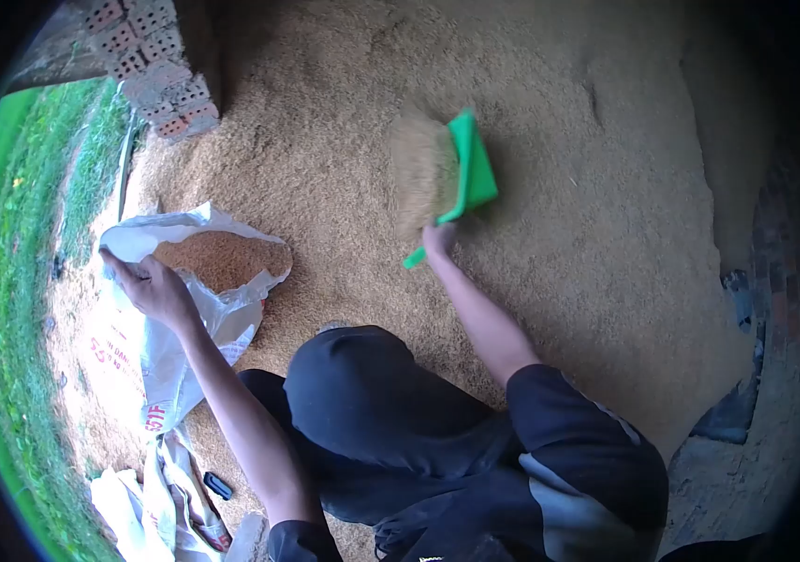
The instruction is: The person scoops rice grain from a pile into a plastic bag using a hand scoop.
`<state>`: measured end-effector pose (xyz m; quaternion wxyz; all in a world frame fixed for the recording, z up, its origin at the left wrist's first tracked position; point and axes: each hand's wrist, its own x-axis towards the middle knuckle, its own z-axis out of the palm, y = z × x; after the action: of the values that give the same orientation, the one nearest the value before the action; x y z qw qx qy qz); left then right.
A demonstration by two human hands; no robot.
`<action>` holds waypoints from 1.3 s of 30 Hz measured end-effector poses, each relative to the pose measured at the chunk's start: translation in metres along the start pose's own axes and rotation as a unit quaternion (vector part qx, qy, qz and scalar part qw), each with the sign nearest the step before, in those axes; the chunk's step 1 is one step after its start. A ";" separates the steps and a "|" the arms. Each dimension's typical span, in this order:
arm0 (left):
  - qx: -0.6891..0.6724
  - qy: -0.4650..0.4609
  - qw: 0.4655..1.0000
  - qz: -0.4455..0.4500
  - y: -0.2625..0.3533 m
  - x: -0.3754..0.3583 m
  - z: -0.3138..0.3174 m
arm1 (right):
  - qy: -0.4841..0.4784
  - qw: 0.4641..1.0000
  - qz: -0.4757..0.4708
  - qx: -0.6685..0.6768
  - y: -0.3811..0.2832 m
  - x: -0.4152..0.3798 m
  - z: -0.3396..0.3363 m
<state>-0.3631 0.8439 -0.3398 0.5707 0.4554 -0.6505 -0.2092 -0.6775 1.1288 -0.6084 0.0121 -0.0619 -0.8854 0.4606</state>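
My left hand (pixel 154 288) is closed on the rim of a white woven sack (pixel 170 342), whose mouth gapes open with brown grain husks (pixel 222 259) inside. Out in front to the right, my right hand (pixel 438 240) grips the handle of a green dustpan (pixel 477 173). The dustpan is tipped on its side, its open edge toward the left. A blurred mass of husks (pixel 423 173) lies or moves along that edge; motion smear hides the detail. Around both hands spreads a broad heap of husks (pixel 344 140).
A perforated brick pillar (pixel 152 61) stands at the upper left, with green grass (pixel 16 328) beyond the heap's left edge. More white sacks (pixel 161 501) and a small dark object (pixel 218 485) lie at lower left. Brick paving (pixel 788 290) and a dark sheet (pixel 727 412) border the right.
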 end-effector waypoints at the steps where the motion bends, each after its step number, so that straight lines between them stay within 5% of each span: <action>1: -0.021 0.005 1.000 0.019 -0.001 0.002 -0.001 | -0.003 0.998 0.003 -0.063 -0.036 -0.018 0.004; 7: 0.004 0.017 1.000 0.015 -0.004 0.004 -0.015 | -0.005 0.996 -0.057 -0.070 -0.096 -0.043 -0.026; 11: 0.014 0.019 1.000 0.019 -0.005 0.005 -0.019 | -0.016 0.947 -0.255 -0.194 -0.084 -0.025 -0.075; 12: 0.015 0.021 0.999 0.026 -0.006 0.005 -0.019 | -0.023 0.957 -0.204 -0.205 -0.091 -0.026 -0.089; 13: 0.017 0.024 0.999 0.025 -0.004 0.006 -0.021 | -0.051 0.941 -0.263 -0.208 -0.070 -0.013 -0.096; 14: 0.025 -0.004 1.000 0.007 0.002 0.005 -0.022 | -0.042 0.973 -0.216 -0.067 -0.099 -0.043 -0.122; 15: 0.034 -0.031 0.999 -0.011 0.004 0.006 -0.023 | -0.076 0.984 -0.155 -0.033 -0.058 -0.023 -0.120; 16: 0.020 -0.041 0.999 0.014 -0.002 0.007 -0.021 | -0.167 0.984 -0.001 0.057 -0.104 -0.060 -0.161; 17: -0.005 -0.075 0.997 0.020 -0.013 0.008 -0.018 | -0.206 0.968 0.057 0.131 -0.107 -0.075 -0.181; 22: 0.038 -0.267 0.962 0.046 -0.017 0.006 -0.022 | -0.424 0.817 0.340 0.191 -0.075 -0.118 -0.263; 23: 0.022 -0.331 0.941 -0.068 0.005 0.004 -0.030 | -0.398 0.718 0.508 0.260 -0.058 -0.122 -0.262; 26: -0.055 -0.352 0.929 -0.098 0.011 0.005 -0.035 | -0.398 0.684 0.565 0.232 -0.042 -0.137 -0.236; 32: -0.052 -0.345 0.937 -0.015 0.000 0.004 -0.037 | -0.460 0.627 0.505 0.375 -0.040 -0.088 -0.068; 34: -0.057 -0.345 0.937 -0.009 -0.001 0.003 -0.040 | -0.477 0.509 0.566 0.439 -0.056 -0.064 -0.021; 39: -0.056 -0.363 0.929 -0.034 0.004 0.001 -0.046 | -0.489 0.566 0.459 0.480 -0.104 -0.006 0.084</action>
<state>-0.3215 0.8561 -0.3242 0.3124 0.3372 -0.7848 -0.4156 -0.6884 1.0002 -0.5715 -0.6081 -0.2100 -0.2573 0.7210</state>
